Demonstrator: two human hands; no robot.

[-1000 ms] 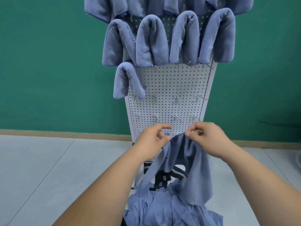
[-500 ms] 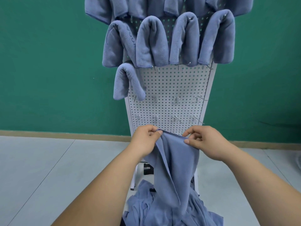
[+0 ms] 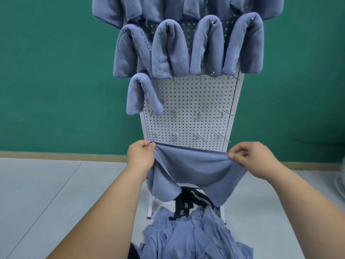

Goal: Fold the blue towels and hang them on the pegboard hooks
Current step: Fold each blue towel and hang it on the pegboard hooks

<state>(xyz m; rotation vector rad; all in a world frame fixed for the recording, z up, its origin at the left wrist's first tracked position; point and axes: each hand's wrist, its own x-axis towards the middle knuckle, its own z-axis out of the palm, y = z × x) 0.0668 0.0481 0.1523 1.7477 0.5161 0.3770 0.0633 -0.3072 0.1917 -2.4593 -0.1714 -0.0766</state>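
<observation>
A blue towel (image 3: pixel 194 167) hangs spread out between my hands in front of the foot of the white pegboard (image 3: pixel 190 101). My left hand (image 3: pixel 141 157) pinches its upper left corner and my right hand (image 3: pixel 250 157) pinches its upper right corner. The top edge is stretched taut and the rest droops below. Several folded blue towels (image 3: pixel 168 49) hang on hooks across the board's upper rows, and one (image 3: pixel 141 96) hangs alone at the left of the row beneath. Bare metal hooks (image 3: pixel 197 114) stick out of the two lower rows.
A heap of loose blue towels (image 3: pixel 192 238) lies low in front of me, over something with black straps (image 3: pixel 188 202). The pegboard stands on white legs against a green wall (image 3: pixel 56 71). Grey floor (image 3: pixel 46 193) stretches to both sides.
My hands have moved apart, pulling the bunched towel open from a narrow hanging strip into a wide spread sheet. Its lower end has lifted off the heap.
</observation>
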